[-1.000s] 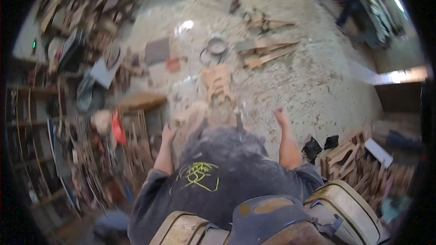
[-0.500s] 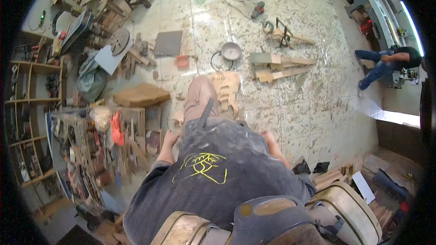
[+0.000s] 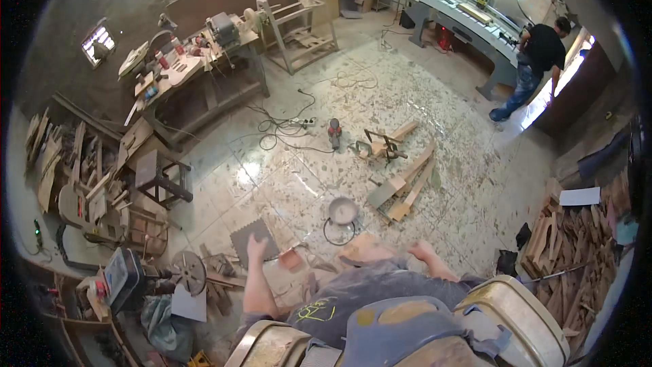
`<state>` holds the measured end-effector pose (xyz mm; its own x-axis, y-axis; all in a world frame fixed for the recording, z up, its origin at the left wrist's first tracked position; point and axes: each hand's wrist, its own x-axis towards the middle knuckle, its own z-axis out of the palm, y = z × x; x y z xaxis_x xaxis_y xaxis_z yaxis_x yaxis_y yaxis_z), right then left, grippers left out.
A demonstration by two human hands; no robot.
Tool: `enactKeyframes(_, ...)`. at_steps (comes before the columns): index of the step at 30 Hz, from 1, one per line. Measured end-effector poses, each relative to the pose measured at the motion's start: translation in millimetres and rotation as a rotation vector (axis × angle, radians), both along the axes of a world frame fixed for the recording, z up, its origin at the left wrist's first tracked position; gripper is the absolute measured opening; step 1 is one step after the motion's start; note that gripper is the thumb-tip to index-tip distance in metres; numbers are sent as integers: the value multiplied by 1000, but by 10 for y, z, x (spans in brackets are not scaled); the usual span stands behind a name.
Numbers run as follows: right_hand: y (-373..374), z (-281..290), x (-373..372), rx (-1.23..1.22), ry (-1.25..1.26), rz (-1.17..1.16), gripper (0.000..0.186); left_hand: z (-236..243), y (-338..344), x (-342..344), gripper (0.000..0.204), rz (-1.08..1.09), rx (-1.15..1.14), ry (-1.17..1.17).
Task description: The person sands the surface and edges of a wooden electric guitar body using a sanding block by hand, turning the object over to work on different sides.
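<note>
My left hand (image 3: 257, 245) is held out in front of me and appears over a grey mat (image 3: 246, 242) with toothed edges; its fingers look apart, with nothing seen in them. My right hand (image 3: 422, 251) hangs to the right of my body, above the littered floor, fingers loosely stretched and no object visible. Between the hands, close to my body, a light wooden piece (image 3: 367, 247) shows in part. Just beyond it stand a round grey pan (image 3: 343, 211) beside a black loop and a small reddish-orange block (image 3: 291, 260).
A red-and-black power tool (image 3: 334, 134), clamps (image 3: 384, 146) and planks (image 3: 418, 180) lie ahead on the floor. A stool (image 3: 163, 178) and cluttered workbench (image 3: 204, 61) stand left. Scrap wood (image 3: 577, 265) is piled right. A co-worker (image 3: 540, 58) stands by a long machine (image 3: 468, 24).
My view has tilted up, showing more of the room. Both hands have moved out from beside my body, the left toward the mat. The co-worker's pose has changed, one arm now hanging toward the bright opening.
</note>
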<state>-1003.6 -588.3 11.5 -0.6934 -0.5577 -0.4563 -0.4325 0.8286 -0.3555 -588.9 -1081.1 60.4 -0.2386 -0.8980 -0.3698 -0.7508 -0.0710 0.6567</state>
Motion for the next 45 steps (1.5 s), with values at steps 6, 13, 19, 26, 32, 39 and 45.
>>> enactKeyframes(6, -1986, 865, 181, -169, -189, 86, 41, 250, -1127, -70, 82, 149, -54, 271)
enactKeyframes(13, -2721, 447, -194, 92, -157, 230, 36, -1056, -182, 1273, 74, 300, 152, 91)
enactKeyframes(19, -3092, -284, -564, 318, -201, 423, 45, -1293, 661, 1941, 60, 362, 460, -167)
enactKeyframes(26, -5229, -1021, -1275, 213, -173, 408, 37, -846, -860, 1161, 66, 543, 598, 21)
enactKeyframes(32, -8005, 132, -760, -200, -159, 487, 44, -155, -2665, 722, 77, 514, 300, 130)
enactKeyframes(39, -8974, 217, -514, -434, -371, 502, 37, 174, -3429, 518, 74, 591, 212, 177)
enactKeyframes(45, -8266, -574, -865, 322, -350, 728, 51, -634, -3394, 964, 79, 563, 444, -131)
